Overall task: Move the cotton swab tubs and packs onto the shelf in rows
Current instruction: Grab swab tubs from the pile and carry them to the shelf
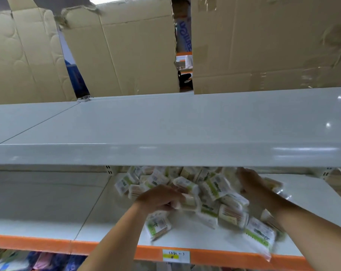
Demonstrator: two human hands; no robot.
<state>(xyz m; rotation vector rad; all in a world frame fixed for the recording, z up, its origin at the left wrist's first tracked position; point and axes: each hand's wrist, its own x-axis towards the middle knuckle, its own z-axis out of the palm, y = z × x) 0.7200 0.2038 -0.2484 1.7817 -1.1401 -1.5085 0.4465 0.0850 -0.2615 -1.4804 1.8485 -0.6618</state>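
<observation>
Both forearms reach in under the upper white shelf (165, 124). Left hand (159, 198) grasps a cotton swab pack (189, 202), fingers curled round it. Right hand (251, 182) lies with fingers extended against the right side of the pile of packs (210, 190) (motion blur hides finer detail). Packs sit heaped, not in rows, on the lower shelf (48, 216), whose orange front edge (38, 244) carries a price label (176, 256).

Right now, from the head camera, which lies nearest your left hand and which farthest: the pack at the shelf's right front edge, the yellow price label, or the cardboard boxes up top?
1. Yellow price label, on the orange shelf edge, below and right of the left hand.
2. Pack at the right front edge, farther right.
3. Cardboard boxes, above and behind the upper shelf.
</observation>
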